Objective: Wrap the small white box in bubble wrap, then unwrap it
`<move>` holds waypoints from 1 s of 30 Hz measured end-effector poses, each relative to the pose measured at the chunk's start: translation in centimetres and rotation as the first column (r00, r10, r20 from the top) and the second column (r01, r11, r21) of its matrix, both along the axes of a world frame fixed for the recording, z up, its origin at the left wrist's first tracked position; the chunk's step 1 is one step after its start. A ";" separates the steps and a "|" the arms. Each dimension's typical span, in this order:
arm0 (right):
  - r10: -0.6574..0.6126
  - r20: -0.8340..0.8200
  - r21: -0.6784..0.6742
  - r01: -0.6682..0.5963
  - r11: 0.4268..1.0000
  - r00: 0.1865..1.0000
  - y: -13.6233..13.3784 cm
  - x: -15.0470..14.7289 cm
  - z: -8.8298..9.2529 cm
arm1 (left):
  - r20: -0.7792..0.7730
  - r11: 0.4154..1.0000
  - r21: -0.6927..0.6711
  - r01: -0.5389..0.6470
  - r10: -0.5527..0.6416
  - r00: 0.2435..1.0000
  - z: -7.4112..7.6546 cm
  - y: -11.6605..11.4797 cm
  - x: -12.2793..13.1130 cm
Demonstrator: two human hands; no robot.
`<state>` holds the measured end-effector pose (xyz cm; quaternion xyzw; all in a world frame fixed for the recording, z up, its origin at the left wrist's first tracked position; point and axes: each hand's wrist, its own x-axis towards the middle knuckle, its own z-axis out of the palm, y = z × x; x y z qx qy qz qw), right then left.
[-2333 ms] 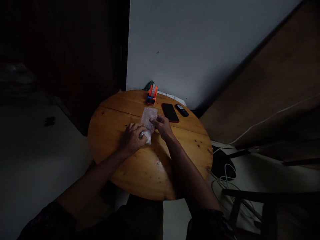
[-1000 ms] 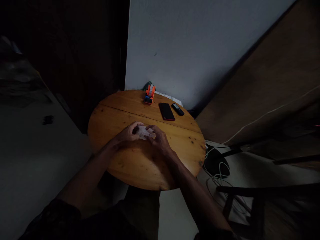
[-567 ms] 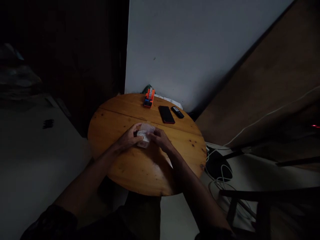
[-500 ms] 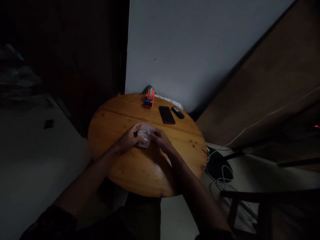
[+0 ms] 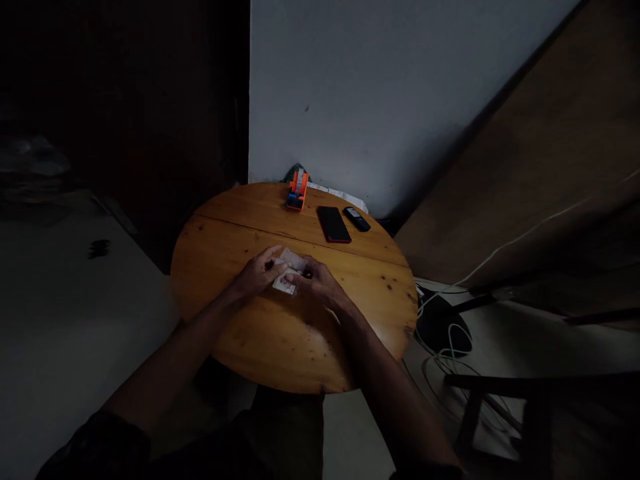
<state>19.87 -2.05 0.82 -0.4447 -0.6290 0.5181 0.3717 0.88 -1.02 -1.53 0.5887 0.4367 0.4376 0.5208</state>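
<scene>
Just above the middle of the round wooden table, both hands hold a small whitish packet [image 5: 285, 286] with a faint reddish print. It looks thin and partly see-through, with a paler flap at its far side; the dim light hides its exact kind. My left hand [image 5: 257, 272] grips the left side, thumb laid over the top. From the right, my right hand [image 5: 320, 281] pinches it with thumb and fingers, the thumb resting across the print. Parts of the packet are covered by the fingers.
On the wooden table [image 5: 240, 340], beyond my hands, are an orange tape dispenser [image 5: 298, 190], a black smartphone [image 5: 334, 225] and a small keypad phone [image 5: 357, 219]. A wall [image 5: 360, 87] rises behind. White cables [image 5: 453, 353] and a dark stool [image 5: 500, 383] stand at the right.
My right thumb has shifted down and left over the packet's printed part, and my left thumb lies higher across it. The view has tilted slightly.
</scene>
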 end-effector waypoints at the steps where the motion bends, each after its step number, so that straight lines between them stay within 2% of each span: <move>1: 0.003 -0.008 -0.001 -0.003 1.000 1.000 0.0 0.0 0.1 | 0.021 1.000 -0.021 0.017 -0.016 1.000 0.1 -0.1 -0.1; 5: 0.002 -0.027 0.017 -0.001 1.000 1.000 -0.1 0.2 0.3 | 0.117 0.994 -0.078 0.078 -0.069 0.991 0.4 -0.3 -0.3; 14: -0.121 -0.017 0.061 0.122 0.991 0.993 0.1 0.0 -0.7 | 0.199 0.996 -0.067 0.060 -0.046 0.979 0.4 -0.2 0.1; 19: -0.102 0.068 0.148 0.091 0.985 0.992 -0.5 -0.5 -0.3 | 0.202 0.993 -0.076 0.085 -0.068 0.977 0.3 -0.2 0.1; 24: -0.163 0.124 0.229 0.132 0.964 0.979 -0.8 -0.9 -0.5 | 0.220 0.996 -0.071 0.052 -0.036 0.975 0.4 -0.3 0.1; 30: -0.168 0.055 0.178 0.155 0.972 0.984 -0.5 -1.0 -1.6 | 0.242 0.996 -0.086 0.036 -0.014 0.970 0.4 -0.1 0.3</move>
